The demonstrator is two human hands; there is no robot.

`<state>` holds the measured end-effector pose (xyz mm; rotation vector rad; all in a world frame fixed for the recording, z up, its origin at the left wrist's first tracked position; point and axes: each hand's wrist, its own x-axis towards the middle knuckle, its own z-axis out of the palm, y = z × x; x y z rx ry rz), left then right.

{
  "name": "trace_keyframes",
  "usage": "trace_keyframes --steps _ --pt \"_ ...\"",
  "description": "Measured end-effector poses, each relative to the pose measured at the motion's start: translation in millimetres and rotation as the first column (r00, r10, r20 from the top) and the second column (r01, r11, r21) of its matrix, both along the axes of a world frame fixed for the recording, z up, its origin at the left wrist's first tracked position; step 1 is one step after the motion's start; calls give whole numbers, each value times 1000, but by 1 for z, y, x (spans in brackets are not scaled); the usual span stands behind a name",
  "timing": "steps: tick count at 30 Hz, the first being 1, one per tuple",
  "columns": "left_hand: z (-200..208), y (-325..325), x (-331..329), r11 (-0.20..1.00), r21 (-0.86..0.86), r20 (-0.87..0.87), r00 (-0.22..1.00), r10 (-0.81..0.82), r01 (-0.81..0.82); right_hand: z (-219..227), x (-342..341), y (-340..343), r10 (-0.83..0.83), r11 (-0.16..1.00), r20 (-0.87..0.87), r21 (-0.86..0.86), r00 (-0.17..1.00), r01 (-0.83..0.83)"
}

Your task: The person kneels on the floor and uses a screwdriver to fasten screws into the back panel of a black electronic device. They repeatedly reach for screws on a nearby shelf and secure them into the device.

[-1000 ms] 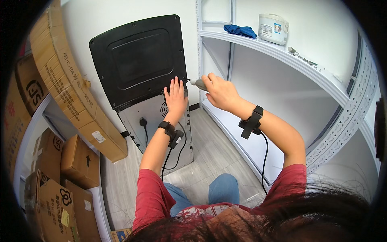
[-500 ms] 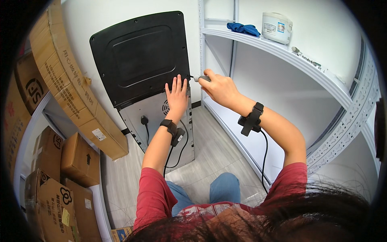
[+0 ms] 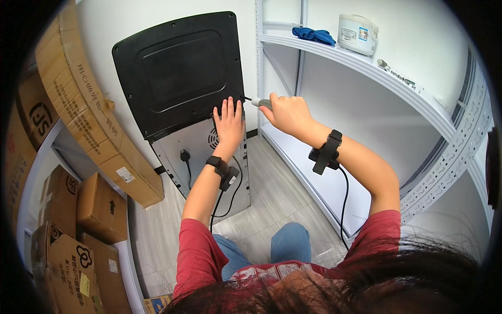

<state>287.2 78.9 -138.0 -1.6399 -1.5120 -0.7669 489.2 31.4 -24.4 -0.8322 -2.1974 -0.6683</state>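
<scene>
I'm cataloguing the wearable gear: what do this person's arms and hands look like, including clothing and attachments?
The left hand and right hand are ungloved. Short red sleeves cover the upper arms. Each wrist wears a black strap with a small black device and a thin black cable.

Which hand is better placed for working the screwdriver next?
Probably the right hand: it holds the screwdriver, shaft pointing at the right edge of the black panel. The left hand lies spread at the panel's lower right corner.

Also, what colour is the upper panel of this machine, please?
The upper panel is black, best seen in the head view.
</scene>
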Motion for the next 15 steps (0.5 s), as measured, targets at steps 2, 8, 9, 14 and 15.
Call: trace_keyframes --steps 2,8,9,14,15 --pt "2 -1 1 993 65 79 992 -99 94 5 -6 -4 -32 999 -46 -41 998 30" --pt "35 -19 31 821 366 74 866 -494 438 6 -17 -10 -62 998 -139 -28 988 59" --pt "41 -18 36 802 418 62 867 -494 427 5 -16 -11 -70 995 -111 -73 991 62" --pt "55 -13 25 786 350 4 838 -545 510 -4 1 -13 172 955 49 238 984 -178" --pt "59 -15 19 786 354 -10 842 -539 507 -4 4 -6 246 915 128 295 961 -274"
